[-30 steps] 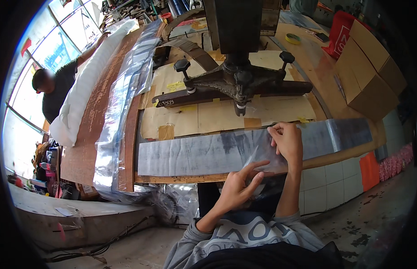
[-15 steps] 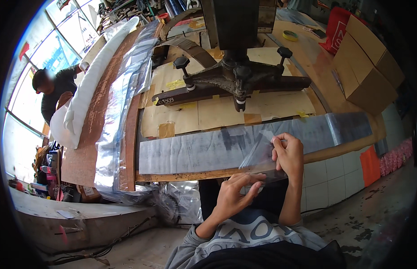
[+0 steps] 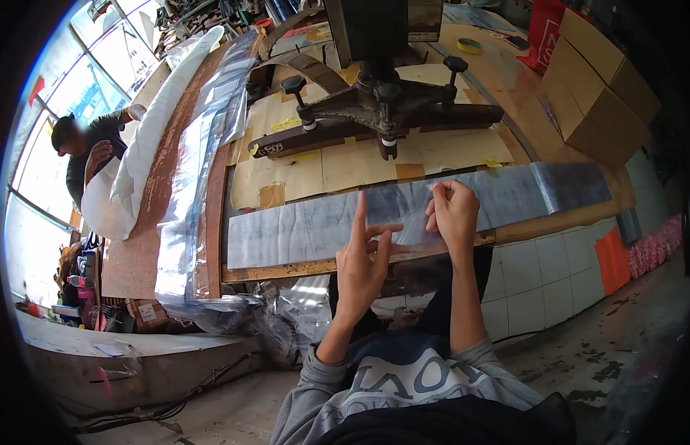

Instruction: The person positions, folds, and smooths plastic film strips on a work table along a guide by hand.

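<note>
My right hand (image 3: 456,216) is raised over the front edge of the bench, fingers curled in a pinch on a clear plastic film (image 3: 412,231). The film is hard to make out against a long grey translucent sheet (image 3: 286,236) lying along that edge. To the left, my left hand (image 3: 364,263) has its index finger stretched up and the thumb and another finger apart. It is close to the film's lower left side; whether it touches the film, I cannot tell.
A dark press head (image 3: 382,111) with knobs hangs over the taped board (image 3: 337,170). At right stand a cardboard box (image 3: 601,96) and a yellow tape roll (image 3: 469,46). Clear sheeting (image 3: 204,170) and a white roll (image 3: 156,126) lie left, beside another person (image 3: 93,152).
My left hand has risen and turned from lying sideways to index finger up. My right hand has shifted slightly up and left with the film. The other person's hand has lifted.
</note>
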`<state>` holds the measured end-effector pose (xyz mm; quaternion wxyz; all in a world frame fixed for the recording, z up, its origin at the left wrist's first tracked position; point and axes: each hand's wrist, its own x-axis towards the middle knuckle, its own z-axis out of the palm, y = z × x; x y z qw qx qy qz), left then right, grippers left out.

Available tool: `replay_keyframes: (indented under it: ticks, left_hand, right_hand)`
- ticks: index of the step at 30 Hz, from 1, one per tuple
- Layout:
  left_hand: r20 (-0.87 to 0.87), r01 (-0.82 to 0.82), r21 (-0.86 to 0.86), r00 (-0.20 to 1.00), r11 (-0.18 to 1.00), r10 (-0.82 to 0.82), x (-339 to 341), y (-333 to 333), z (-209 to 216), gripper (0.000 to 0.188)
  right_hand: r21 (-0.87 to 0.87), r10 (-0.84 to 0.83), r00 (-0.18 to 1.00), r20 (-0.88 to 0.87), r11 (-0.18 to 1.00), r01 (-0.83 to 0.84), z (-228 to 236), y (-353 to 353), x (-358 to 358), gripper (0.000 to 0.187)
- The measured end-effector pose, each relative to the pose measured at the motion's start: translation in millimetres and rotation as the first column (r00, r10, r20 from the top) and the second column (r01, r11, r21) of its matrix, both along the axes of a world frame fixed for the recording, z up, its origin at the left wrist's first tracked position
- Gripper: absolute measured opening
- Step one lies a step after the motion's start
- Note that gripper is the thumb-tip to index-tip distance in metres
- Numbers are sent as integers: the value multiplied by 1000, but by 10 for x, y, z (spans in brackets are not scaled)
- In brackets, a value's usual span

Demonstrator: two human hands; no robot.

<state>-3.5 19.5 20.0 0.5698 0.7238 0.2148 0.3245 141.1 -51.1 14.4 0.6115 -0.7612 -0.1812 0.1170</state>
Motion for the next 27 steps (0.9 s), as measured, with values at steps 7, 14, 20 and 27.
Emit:
replay_keyframes:
  ticks: [7,14,20,27]
  left_hand:
    - [-104,5,228,994,974,19,75,100,-22,33]
    - [-46,-98,331,992,939,119,104,179,-163,34]
    - [-48,-122,359,988,925,149,156,266,-222,32]
    - [-55,-122,364,987,923,152,195,333,-243,32]
  right_hand:
    - [-55,-59,989,137,996,67,-7,178,57,25]
    - [-246,-69,981,179,963,113,-46,317,91,26]
    - [-394,-108,922,373,881,263,-192,441,202,24]
    - [-424,-82,844,531,836,347,-149,495,214,22]
